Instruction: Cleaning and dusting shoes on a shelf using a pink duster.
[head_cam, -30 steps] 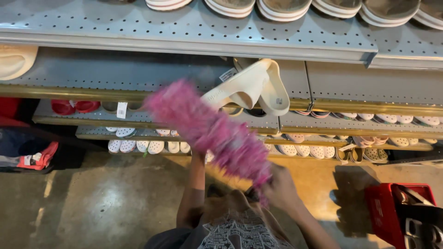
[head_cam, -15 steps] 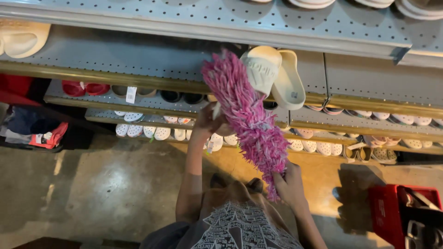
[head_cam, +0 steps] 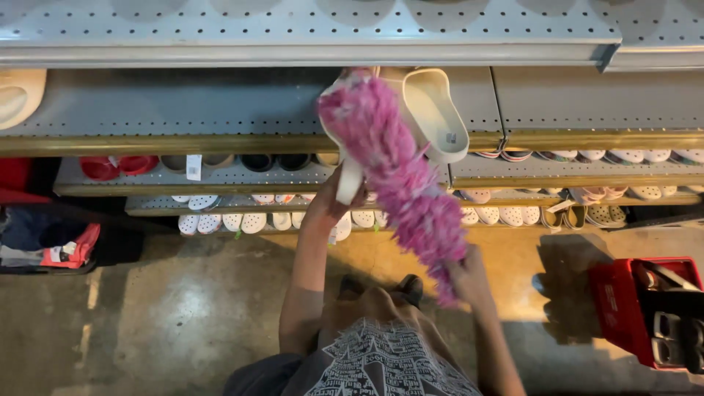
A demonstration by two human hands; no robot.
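My right hand (head_cam: 469, 279) grips the handle end of a fluffy pink duster (head_cam: 400, 172), whose head reaches up onto the grey shelf (head_cam: 220, 103). My left hand (head_cam: 331, 204) holds a pair of cream slide sandals (head_cam: 433, 110) by the heel of the left one, tilted up off that shelf. The duster lies across the left sandal and hides most of it.
Metal shelves (head_cam: 308, 29) run across the view, with rows of white and coloured clogs (head_cam: 242, 220) on the lower tiers. One cream sandal (head_cam: 18, 95) sits at the far left. A red basket (head_cam: 645, 308) stands on the concrete floor at the right.
The duster has swung from leaning left to leaning across the sandals. The sandals have been lifted higher against the shelf, and the view has moved closer and left.
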